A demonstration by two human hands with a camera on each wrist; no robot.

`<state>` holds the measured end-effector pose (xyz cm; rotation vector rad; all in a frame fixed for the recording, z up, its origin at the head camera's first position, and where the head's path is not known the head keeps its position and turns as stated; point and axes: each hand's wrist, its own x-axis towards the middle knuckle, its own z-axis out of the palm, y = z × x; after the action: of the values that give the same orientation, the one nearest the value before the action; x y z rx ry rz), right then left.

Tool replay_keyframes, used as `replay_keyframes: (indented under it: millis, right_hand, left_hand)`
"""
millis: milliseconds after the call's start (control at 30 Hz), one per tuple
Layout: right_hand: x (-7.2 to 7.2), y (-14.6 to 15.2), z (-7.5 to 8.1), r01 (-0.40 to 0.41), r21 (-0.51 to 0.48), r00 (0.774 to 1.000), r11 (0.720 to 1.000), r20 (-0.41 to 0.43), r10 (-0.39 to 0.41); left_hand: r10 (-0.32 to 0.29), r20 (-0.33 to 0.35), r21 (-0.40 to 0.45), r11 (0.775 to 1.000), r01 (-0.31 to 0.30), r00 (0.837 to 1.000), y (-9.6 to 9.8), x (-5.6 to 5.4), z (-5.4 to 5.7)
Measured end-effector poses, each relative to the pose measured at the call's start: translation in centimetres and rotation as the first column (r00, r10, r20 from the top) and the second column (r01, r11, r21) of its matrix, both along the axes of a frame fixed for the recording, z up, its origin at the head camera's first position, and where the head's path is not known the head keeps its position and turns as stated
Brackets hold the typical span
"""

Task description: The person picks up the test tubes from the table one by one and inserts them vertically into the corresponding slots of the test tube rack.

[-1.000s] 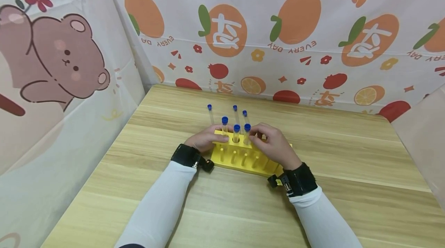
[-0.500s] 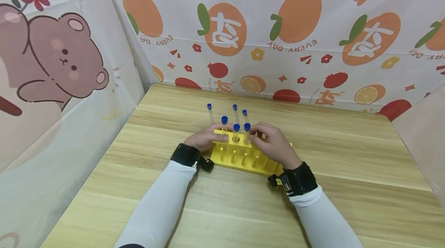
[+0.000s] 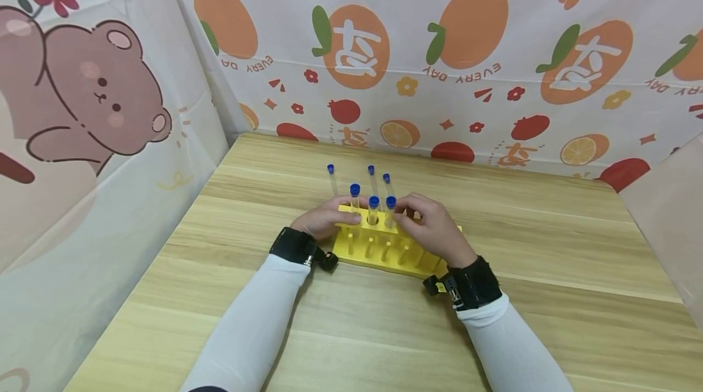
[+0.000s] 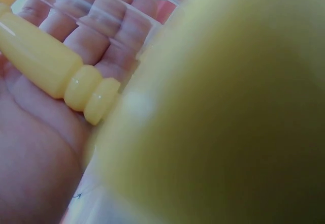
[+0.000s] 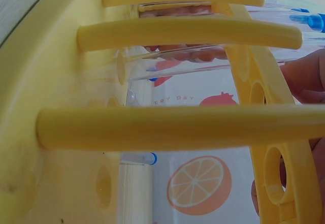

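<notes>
A yellow test tube rack (image 3: 359,250) stands on the table, with three blue-capped clear test tubes (image 3: 390,214) upright in its top bar. My left hand (image 3: 324,218) grips the rack's left end, thumb over the bar and fingers behind it. In the left wrist view those fingers (image 4: 94,31) lie behind a turned yellow post (image 4: 40,56) and a clear tube. My right hand (image 3: 431,224) holds the top bar just right of the rightmost tube, fingers bent. In the right wrist view, fingers (image 5: 307,76) show beside and behind the holed bar (image 5: 277,173); whether they touch the tube I cannot tell.
Behind the rack, three more blue-capped tubes (image 3: 372,179) lie on the wooden table (image 3: 522,221). Several yellow pegs (image 5: 188,33) rise from the rack's base. A fruit-printed cloth (image 3: 417,87) hangs along the table's back edge, a bear-printed one (image 3: 110,93) at the left.
</notes>
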<state>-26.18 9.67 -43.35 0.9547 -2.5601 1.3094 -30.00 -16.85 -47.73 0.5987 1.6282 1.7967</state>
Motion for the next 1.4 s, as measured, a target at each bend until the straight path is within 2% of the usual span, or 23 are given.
replay_keyframes:
  millis: [300, 533, 1400]
  right_hand:
    - [-0.10, 0.10, 0.09, 0.004, 0.007, 1.000, 1.000, 0.000, -0.004]
    - [-0.04, 0.12, 0.00, 0.006, 0.002, 1.000, 1.000, 0.006, -0.006]
    - [0.02, 0.08, 0.04, -0.020, -0.024, 1.000, 1.000, -0.013, 0.019]
  left_hand:
    - [0.008, 0.003, -0.008, 1.000, -0.008, 1.000, 0.07, -0.04, 0.05]
    - [-0.007, 0.007, 0.017, 1.000, 0.007, 1.000, 0.03, 0.05, 0.04]
    - [0.027, 0.016, -0.012, 1.000, -0.027, 1.000, 0.02, 0.06, -0.06]
